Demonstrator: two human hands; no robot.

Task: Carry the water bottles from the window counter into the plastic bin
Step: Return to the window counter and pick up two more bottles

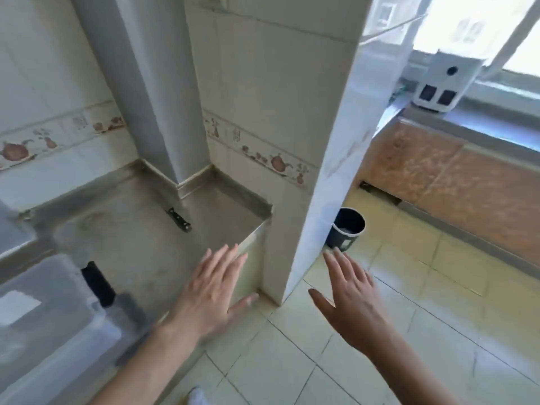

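Note:
The clear plastic bin (43, 317) with a black latch stands at the lower left on the steel counter (140, 229). My left hand (210, 290) hovers empty, fingers spread, over the counter's front corner. My right hand (350, 299) is also empty with fingers apart, held over the tiled floor to the right of the pillar. The window counter (479, 124) runs along the far right under the window. No water bottle shows in this view.
A tiled pillar (292, 127) stands between the steel counter and the window side. A knife (178, 220) lies on the steel counter. A dark bucket (346, 229) sits on the floor behind the pillar. A white appliance (444, 80) rests on the window counter.

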